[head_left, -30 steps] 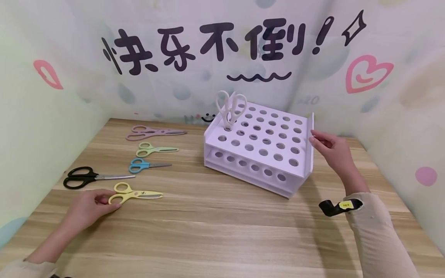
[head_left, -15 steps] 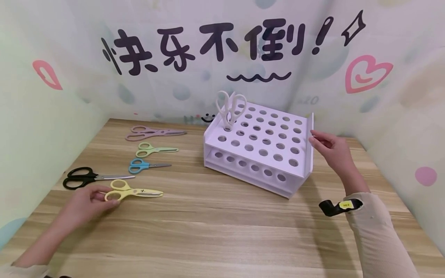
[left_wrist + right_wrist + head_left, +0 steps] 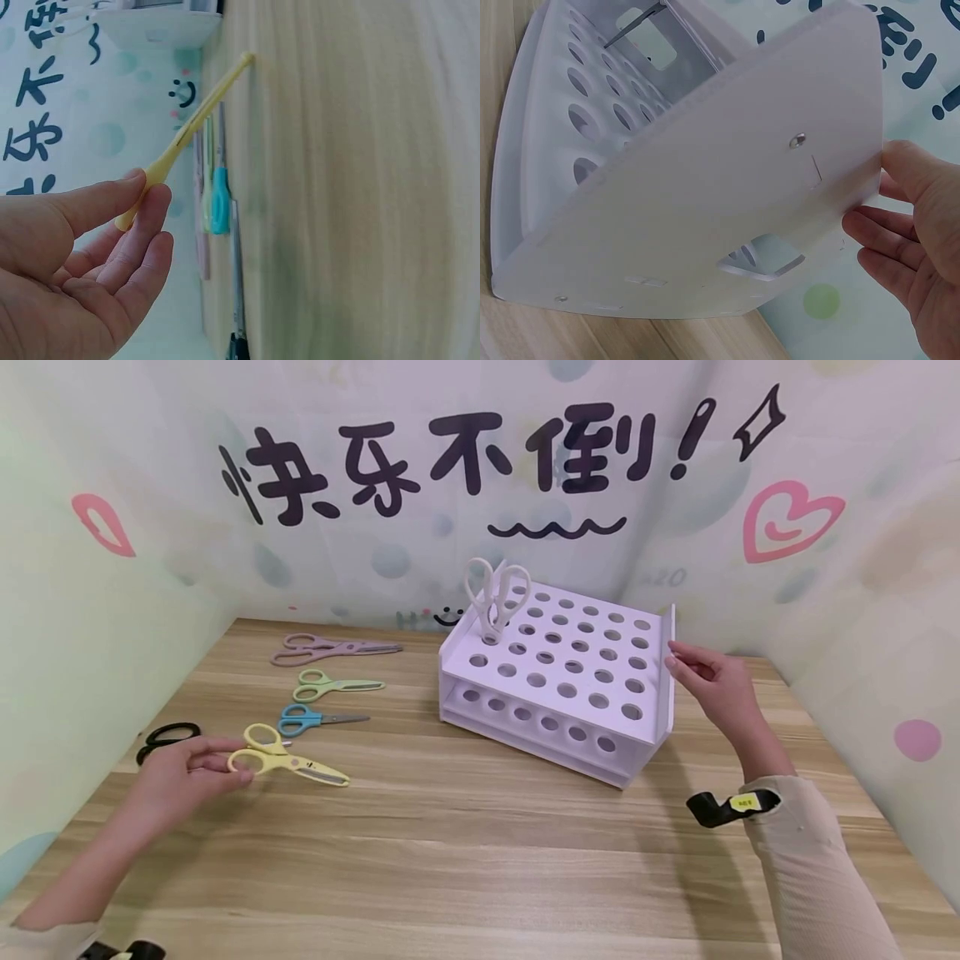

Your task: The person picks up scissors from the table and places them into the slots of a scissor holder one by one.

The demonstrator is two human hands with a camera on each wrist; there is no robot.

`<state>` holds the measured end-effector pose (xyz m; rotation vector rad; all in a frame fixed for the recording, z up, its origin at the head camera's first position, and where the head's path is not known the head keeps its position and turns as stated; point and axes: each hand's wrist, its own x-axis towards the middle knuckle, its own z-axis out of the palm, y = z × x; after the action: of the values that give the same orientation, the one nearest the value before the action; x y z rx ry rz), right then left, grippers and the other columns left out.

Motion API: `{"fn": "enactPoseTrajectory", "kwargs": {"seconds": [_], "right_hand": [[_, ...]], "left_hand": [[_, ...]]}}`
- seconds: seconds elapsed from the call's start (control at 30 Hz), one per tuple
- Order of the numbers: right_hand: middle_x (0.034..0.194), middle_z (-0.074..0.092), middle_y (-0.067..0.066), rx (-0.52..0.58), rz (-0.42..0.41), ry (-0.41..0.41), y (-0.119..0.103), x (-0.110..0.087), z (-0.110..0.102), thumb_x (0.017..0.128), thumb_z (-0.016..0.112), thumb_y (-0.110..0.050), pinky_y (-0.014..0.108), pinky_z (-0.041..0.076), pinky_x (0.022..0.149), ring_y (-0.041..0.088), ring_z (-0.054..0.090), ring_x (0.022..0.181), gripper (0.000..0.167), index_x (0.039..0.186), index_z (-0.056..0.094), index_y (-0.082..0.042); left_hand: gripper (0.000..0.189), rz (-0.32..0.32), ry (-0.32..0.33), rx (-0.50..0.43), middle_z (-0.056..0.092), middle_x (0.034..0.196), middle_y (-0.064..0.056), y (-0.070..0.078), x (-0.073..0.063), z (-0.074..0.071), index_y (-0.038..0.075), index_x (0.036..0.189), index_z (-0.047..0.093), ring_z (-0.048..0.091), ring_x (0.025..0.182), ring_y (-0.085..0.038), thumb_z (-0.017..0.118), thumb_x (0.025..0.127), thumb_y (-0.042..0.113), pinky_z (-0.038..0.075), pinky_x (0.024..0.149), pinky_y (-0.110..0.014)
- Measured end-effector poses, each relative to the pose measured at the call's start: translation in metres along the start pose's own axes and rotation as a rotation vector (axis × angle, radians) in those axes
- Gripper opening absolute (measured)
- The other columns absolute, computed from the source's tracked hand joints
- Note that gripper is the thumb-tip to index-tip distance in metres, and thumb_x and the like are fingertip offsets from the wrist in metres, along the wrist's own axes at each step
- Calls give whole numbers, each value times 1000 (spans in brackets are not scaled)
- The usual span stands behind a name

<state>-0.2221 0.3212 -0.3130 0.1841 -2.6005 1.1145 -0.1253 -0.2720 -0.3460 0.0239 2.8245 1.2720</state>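
My left hand point(image 3: 180, 781) pinches a pair of yellow scissors point(image 3: 315, 770) by a finger ring, thumb against fingers. In the left wrist view the scissors slant, ring end raised and tip at or just above the table; whether it touches, I cannot tell. On the right, my right hand point(image 3: 716, 685) grips the upper edge of a side panel of the white holed rack point(image 3: 522, 675), thumb and fingers on either side. White scissors point(image 3: 492, 628) stand in a hole at the rack's left, rings up. Black scissors point(image 3: 237, 262) lie nearest my left hand, partly hidden behind it in the head view.
Blue scissors point(image 3: 309, 719), green scissors point(image 3: 326, 686) and pink scissors point(image 3: 333, 649) lie in a column behind the yellow pair, blades to the right. A printed cloth point(image 3: 390, 560) hangs along the back and sides of the wooden table point(image 3: 420, 868).
My left hand has lifted the ring end of the yellow scissors and shifted slightly left and up, now covering much of the black scissors. My right hand has stayed on the rack.
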Motion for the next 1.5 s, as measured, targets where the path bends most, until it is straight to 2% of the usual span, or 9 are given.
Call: {"fn": "enactPoseTrajectory", "kwargs": {"seconds": [0.2,0.4,0.53,0.73,0.9,1.03,1.2,1.5], "right_hand": [[97,61,-5,5,-2,1,0,-1,-1,90,59,-29,9,43,60,-2,53,75,45,125,55,-1],[102,64,10,-6,10,10,-1,-1,0,90,60,-29,10,43,60,-4,53,74,45,124,56,-1],[102,64,11,-10,15,10,-1,-1,1,90,59,-30,10,43,60,-4,53,74,45,124,56,-1],[107,61,16,-12,21,-11,-2,-1,0,91,58,-31,9,43,61,-1,53,76,47,126,54,-2],[110,58,23,-18,22,-15,-2,-1,0,91,57,-31,9,43,61,0,52,77,46,127,54,-2],[111,58,23,-20,33,-10,-2,-1,0,91,57,-32,10,43,61,-2,52,77,46,126,54,-2],[110,59,23,-16,35,-8,-2,-1,1,90,58,-31,10,43,61,-3,52,75,46,126,55,-2],[105,61,15,-13,30,-8,-2,-1,0,90,58,-29,10,43,60,-3,52,75,45,126,55,-2]], "left_hand": [[47,54,20,-15,67,86,-11,8,1,-1,-9,120,53,61,72,-1,69,83,15,48,60,-19],[44,85,55,-10,67,87,-8,15,2,-1,-6,120,56,62,73,0,67,85,18,48,60,-17],[42,93,92,-2,67,84,-4,20,4,-1,-5,117,59,61,70,1,69,84,18,48,59,-16],[42,96,82,-23,69,89,-4,28,6,-4,-4,118,58,62,72,2,68,84,17,49,61,-16],[40,121,99,22,68,91,-3,38,9,-5,-1,118,59,59,72,4,66,86,21,48,59,-20],[40,142,97,22,67,94,0,48,11,-6,2,119,60,58,74,4,65,86,24,48,58,-19],[41,154,64,-30,65,92,8,63,17,-4,3,121,59,57,75,1,64,87,25,48,58,-19],[37,208,24,-13,62,91,-7,99,31,0,10,121,61,56,73,-9,64,87,25,45,54,-22]]}}
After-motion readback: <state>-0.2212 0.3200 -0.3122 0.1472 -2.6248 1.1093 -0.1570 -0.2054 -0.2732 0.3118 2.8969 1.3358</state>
